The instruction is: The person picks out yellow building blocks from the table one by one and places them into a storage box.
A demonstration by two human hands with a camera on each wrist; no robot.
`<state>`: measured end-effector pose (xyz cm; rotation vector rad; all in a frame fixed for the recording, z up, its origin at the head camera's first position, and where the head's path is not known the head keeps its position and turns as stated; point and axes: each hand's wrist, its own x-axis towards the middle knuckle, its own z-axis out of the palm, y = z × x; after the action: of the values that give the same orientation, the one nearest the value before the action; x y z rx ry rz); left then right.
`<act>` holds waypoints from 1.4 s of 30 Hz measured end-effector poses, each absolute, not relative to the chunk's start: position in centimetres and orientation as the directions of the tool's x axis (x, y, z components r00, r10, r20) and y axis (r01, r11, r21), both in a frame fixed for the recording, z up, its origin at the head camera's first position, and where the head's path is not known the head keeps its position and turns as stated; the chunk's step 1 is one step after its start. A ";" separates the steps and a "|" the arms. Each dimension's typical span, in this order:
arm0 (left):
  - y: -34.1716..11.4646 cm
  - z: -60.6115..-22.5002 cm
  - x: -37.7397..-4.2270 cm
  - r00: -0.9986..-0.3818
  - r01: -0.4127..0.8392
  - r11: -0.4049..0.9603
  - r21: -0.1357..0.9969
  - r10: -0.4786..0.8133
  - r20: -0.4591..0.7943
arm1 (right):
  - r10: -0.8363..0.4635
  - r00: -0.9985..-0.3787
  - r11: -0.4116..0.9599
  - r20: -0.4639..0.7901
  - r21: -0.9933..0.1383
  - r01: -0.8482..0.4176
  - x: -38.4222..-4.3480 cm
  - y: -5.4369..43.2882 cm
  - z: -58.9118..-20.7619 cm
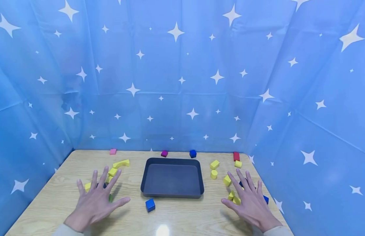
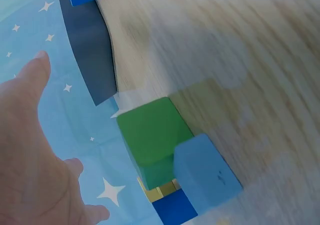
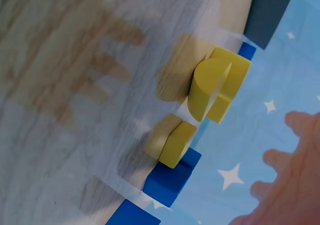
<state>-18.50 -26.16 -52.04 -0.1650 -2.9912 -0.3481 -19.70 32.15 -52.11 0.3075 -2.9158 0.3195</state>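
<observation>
My left hand [image 1: 95, 204] hovers palm down over the left side of the table, fingers spread and nothing held. Beneath it, the left wrist view shows a green block [image 2: 152, 132], a light blue block [image 2: 205, 172] and a darker blue block [image 2: 175, 207]; the hand partly hides them in the head view. On the other side my right hand [image 1: 253, 204] is likewise spread above the table. Around it lie a yellow half-round block [image 3: 205, 85], a small yellow block [image 3: 178, 144] and blue blocks [image 3: 167, 182]. A dark grey tray [image 1: 172, 178] sits between the hands.
Near the tray's front edge stands a blue cube [image 1: 150, 205]. Along the back are a pink block [image 1: 113, 151], a purple block [image 1: 164, 153], another blue block [image 1: 192, 153] and a red block [image 1: 236, 156]. A yellow arch [image 1: 121, 163] lies left. Starred curtains [image 1: 182, 108] enclose the table.
</observation>
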 end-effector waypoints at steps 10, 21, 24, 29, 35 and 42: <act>-25.0 -51.6 -18.7 -0.984 0.133 0.966 0.220 0.102 0.145 | -0.200 -0.953 0.951 0.226 -0.190 -0.245 -19.9 31.7 -51.8; -22.9 -51.4 -18.8 -0.980 0.154 0.946 0.286 0.109 0.166 | -0.224 -0.943 0.947 0.247 -0.173 -0.270 -20.6 30.7 -51.6; -22.4 -51.4 -19.0 -0.981 0.151 0.943 0.297 0.106 0.162 | -0.230 -0.939 0.946 0.257 -0.166 -0.278 -20.8 30.6 -51.5; -21.4 -50.9 -19.3 -0.981 0.153 0.937 0.313 0.107 0.159 | -0.231 -0.936 0.945 0.267 -0.167 -0.281 -21.5 30.2 -51.3; -20.2 -50.6 -20.0 -0.983 0.159 0.930 0.332 0.116 0.144 | -0.233 -0.931 0.934 0.282 -0.202 -0.295 -22.3 29.6 -51.1; -18.9 -50.6 -20.6 -0.986 0.164 0.913 0.374 0.139 0.093 | -0.224 -0.936 0.928 0.270 -0.234 -0.289 -22.9 28.9 -51.4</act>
<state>-20.59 -18.87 -50.64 -0.2392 -3.0093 -0.5969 -22.93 28.88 -51.38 0.3847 -2.8476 0.3978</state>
